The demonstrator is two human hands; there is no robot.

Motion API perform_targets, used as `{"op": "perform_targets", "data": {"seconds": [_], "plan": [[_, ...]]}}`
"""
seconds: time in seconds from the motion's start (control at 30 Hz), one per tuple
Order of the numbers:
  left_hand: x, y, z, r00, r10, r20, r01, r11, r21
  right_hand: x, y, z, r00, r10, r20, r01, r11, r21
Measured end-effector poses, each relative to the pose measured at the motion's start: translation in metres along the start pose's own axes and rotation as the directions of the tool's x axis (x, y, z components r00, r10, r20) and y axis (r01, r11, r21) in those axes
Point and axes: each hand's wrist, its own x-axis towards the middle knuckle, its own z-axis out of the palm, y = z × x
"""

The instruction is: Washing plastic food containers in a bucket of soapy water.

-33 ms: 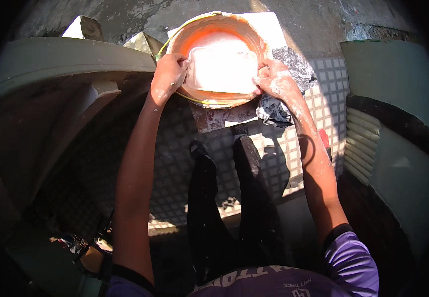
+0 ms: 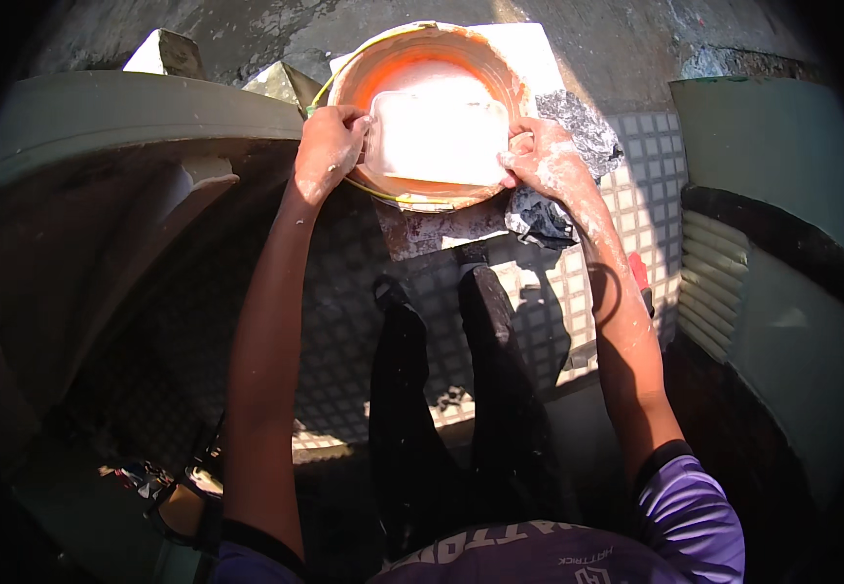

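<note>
Over the mouth of a round orange bucket (image 2: 516, 78) I hold a rectangular, pale plastic tray (image 2: 439, 141) with rounded corners. My left hand (image 2: 331, 141) pinches its left edge, and my right hand (image 2: 545, 156) grips its right edge. Both hands are smeared with white, the right one more thickly. White material (image 2: 432, 76) shows inside the bucket beyond the tray. Glare washes out the tray's surface, so I cannot tell what lies in it. A thin yellow-green handle (image 2: 356, 62) rests along the bucket's left rim.
The bucket stands on a white-smeared board (image 2: 529, 49). Crumpled dark plastic (image 2: 578, 131) lies right of it. A large curved grey-green form (image 2: 149, 112) is at the left, and a pale green panel (image 2: 772, 136) at the right. My feet stand on checkered tiles (image 2: 636, 209).
</note>
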Motion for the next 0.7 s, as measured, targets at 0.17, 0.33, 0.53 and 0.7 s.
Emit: {"op": "perform_targets", "data": {"seconds": [0.17,0.33,0.53,0.7], "plan": [[-0.037,0.012,-0.021,1.000,-0.003,0.019,0.009,0.938,-0.347,-0.043,-0.019,-0.001,0.998,0.055,-0.015,-0.050,0.968,0.246],[-0.076,0.001,-0.036,0.991,-0.001,0.131,0.059,0.894,-0.445,-0.081,-0.017,0.026,0.989,0.127,-0.068,-0.094,0.925,0.369],[-0.120,-0.036,-0.028,0.984,-0.046,0.171,0.129,0.848,-0.514,-0.122,-0.012,0.066,0.980,0.187,-0.072,-0.144,0.908,0.393],[-0.139,-0.076,-0.016,0.980,-0.115,0.160,0.177,0.871,-0.458,-0.135,0.030,0.122,0.959,0.282,0.008,-0.239,0.799,0.552]]}}
